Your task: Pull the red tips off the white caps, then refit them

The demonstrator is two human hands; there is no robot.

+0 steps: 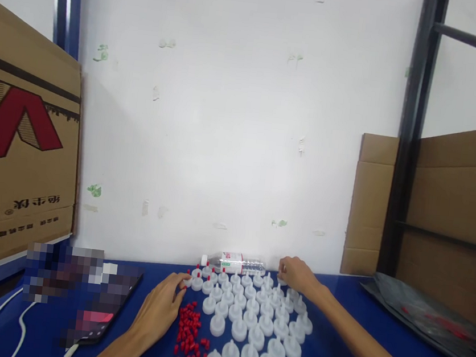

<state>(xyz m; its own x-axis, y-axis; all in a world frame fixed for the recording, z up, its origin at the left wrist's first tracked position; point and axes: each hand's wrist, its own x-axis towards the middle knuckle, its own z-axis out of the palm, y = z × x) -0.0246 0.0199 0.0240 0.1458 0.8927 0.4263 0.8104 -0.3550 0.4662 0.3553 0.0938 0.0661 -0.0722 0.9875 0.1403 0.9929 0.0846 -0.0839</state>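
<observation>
Many white nozzle caps [250, 320] stand upright on the blue tabletop, spouts up. A heap of small red tip caps [189, 327] lies to their left. At the back left, several nozzle caps [196, 281] have red tips on their spouts. My left hand [161, 301] is beside that group, thumb and bent index finger close together with a bit of red between them; its fingertips meet a red-tipped nozzle cap [187, 280]. At the back right, my right hand [299, 276] has its fingers closed at a white nozzle cap [281, 281], which they partly hide.
A clear plastic bottle [234, 263] lies on its side against the white wall. On the left are a phone [109, 307] with white cables [22, 320] and a large cardboard box [25, 120]. A grey plastic bag [423, 323] lies on the right, near cardboard [370, 205] and a dark metal post [410, 135].
</observation>
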